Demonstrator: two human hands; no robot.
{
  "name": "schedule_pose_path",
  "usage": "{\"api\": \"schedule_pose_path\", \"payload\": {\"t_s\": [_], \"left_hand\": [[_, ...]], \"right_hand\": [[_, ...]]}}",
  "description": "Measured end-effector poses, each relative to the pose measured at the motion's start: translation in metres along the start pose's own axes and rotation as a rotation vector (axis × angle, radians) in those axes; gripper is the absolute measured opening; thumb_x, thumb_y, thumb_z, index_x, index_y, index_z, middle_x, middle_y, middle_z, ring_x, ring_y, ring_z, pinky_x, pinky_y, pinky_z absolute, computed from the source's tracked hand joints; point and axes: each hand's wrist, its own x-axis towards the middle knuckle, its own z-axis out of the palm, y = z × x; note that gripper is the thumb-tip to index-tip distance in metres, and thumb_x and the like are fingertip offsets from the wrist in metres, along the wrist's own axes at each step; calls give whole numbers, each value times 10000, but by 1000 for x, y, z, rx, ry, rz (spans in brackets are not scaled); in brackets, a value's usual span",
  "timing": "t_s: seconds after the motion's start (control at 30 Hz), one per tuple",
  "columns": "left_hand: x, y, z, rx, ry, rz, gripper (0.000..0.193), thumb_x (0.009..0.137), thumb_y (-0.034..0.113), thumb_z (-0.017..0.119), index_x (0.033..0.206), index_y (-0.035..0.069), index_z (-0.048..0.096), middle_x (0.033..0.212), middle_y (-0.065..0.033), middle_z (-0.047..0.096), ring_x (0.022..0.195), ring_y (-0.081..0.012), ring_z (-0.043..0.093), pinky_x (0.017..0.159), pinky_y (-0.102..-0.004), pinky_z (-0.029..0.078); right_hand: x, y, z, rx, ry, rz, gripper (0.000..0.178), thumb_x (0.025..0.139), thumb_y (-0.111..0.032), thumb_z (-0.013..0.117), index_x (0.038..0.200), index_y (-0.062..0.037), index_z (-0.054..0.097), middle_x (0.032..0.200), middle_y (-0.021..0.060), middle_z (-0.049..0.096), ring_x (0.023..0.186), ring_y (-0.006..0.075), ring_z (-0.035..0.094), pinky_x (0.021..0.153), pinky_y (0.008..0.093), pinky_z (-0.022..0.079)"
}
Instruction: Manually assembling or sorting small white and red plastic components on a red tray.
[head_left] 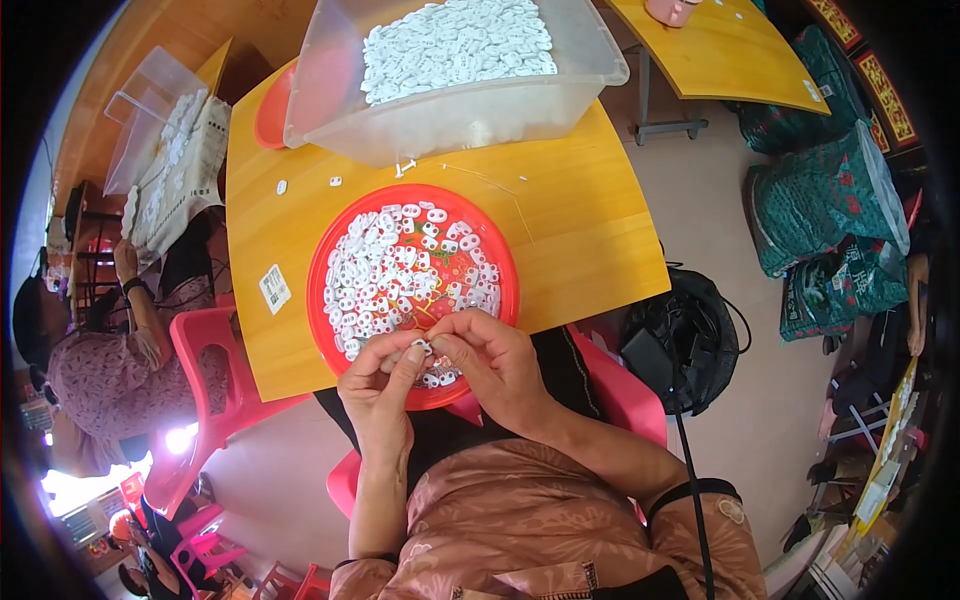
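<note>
Over the near edge of a round red tray, both my hands work close together. My left hand is closed in a pinch on a small white plastic piece with openings in it. The fingertips of my right hand meet the same piece from the other side, also pinched. Many similar white oval pieces, most with two holes, cover the tray, heaped to the left and sparser on the right. A floral print shows between them. My fingers hide part of the held piece.
Behind the tray stands a large translucent tub of white pieces on the yellow table. A white label and a few loose bits lie nearby. A black bag is at the right; another person sits at the left.
</note>
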Motion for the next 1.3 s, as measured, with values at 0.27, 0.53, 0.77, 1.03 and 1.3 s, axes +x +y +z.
{"api": "schedule_pose_path", "payload": {"t_s": [0.27, 0.53, 0.77, 1.03, 1.3], "left_hand": [[0, -3, 3, 57, 11, 35, 167, 945, -67, 719, 1100, -19, 756, 973, -38, 712, 852, -86, 678, 813, -225, 540], [-4, -16, 13, 159, 76, 172, 168, 929, -65, 744, 1087, -15, 768, 970, -19, 670, 844, -64, 619, 768, -206, 481], [-6, -12, 16, 113, 76, 201, 172, 939, -50, 738, 1104, -13, 766, 1001, -23, 664, 885, -68, 615, 813, -206, 488], [-8, -19, 18, 11, 106, 210, 169, 962, -40, 705, 1130, -39, 726, 1028, -57, 708, 899, -112, 667, 860, -247, 533], [-7, -16, 30, 6, 127, 286, 153, 943, -77, 719, 1078, -12, 753, 1032, -40, 677, 913, -90, 642, 829, -223, 508]], "right_hand": [[1, 1, -1, -78, -3, -5, 120, 1064, -40, 609, 1142, 44, 645, 1025, 59, 722, 962, 69, 656, 844, 222, 535], [1, -2, -2, -124, 55, -52, 123, 1042, -52, 652, 1110, 46, 682, 971, 60, 748, 897, 60, 666, 784, 219, 539], [1, -5, -4, -42, 66, -26, 127, 1023, -48, 681, 1090, 58, 703, 973, 71, 761, 902, 63, 676, 779, 220, 550], [3, -23, -3, -136, 92, -68, 105, 994, -42, 712, 1047, 45, 740, 1000, 71, 764, 905, 87, 685, 779, 235, 554], [3, -25, -5, -174, 107, -137, 106, 952, -21, 746, 1036, 43, 745, 995, 100, 748, 903, 142, 695, 796, 268, 554]]}}
